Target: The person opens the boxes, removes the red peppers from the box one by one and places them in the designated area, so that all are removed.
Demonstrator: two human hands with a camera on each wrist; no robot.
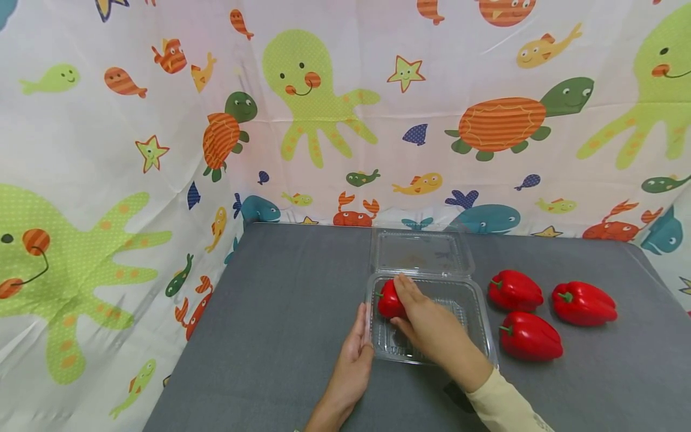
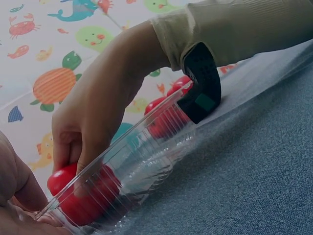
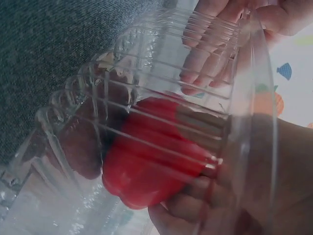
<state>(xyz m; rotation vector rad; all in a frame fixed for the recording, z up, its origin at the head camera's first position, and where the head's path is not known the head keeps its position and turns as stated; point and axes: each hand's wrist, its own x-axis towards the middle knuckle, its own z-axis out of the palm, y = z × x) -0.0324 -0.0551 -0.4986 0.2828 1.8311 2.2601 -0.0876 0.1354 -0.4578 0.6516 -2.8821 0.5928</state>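
Note:
A clear plastic clamshell container point(image 1: 437, 354) lies with its lid folded back on the grey table. Inside, at its left end, sits a red bell pepper point(image 1: 388, 302), which my right hand point(image 1: 434, 327) holds from above, thumb on one side and fingers on the other. The right wrist view shows this bell pepper point(image 3: 146, 152) through the ribbed plastic wall. My left hand point(image 1: 352, 357) rests along the container's left outer side, its fingers fairly straight against the wall. In the left wrist view only part of the left hand point(image 2: 19, 191) appears, beside the rim.
Three more red bell peppers lie on the table to the container's right: one at the back point(image 1: 515, 290), one in front point(image 1: 531, 336), one farther right point(image 1: 584, 303). The lid point(image 1: 421, 252) reaches toward a patterned curtain point(image 1: 324, 120) behind the table.

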